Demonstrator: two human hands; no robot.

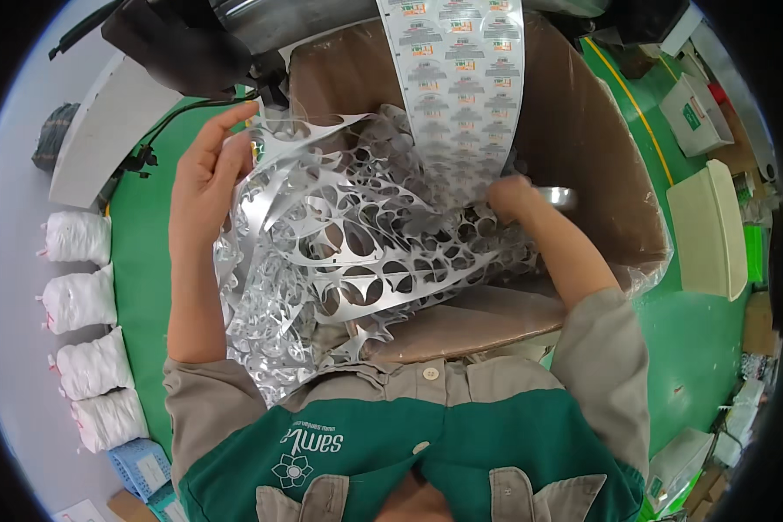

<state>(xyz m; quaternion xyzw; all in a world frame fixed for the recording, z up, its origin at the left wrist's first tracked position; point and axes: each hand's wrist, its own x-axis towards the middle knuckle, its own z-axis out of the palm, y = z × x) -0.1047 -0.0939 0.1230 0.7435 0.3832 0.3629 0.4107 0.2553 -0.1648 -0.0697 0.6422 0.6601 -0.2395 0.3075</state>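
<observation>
Your left hand (207,174) is raised past the left edge of the big brown box (592,122), thumb and fingers parted around the upper end of the perforated silver sheeting (348,248). You have the sheeting right at your fingertips there, but I cannot tell whether you are pinching it. Your right hand (511,198) reaches in over the box's right half, fingers apparently curled; blur hides whether they grip anything. It is just beside the lower end of the printed strip (463,96), which comes down over the far edge of the box. Close by your right wrist, on its outer side, is a round shiny metal piece (558,197).

The sheeting, full of round holes, lies in a tangled heap across the left and middle of the box and spills over its left edge toward the near left corner, close to the front of your shirt (383,426). Beyond the far left corner is a dark machine part (178,48). Out to your left, four white bundles (93,364) form a row beside the green floor (143,287); well off to your right is a cream tray (709,230).
</observation>
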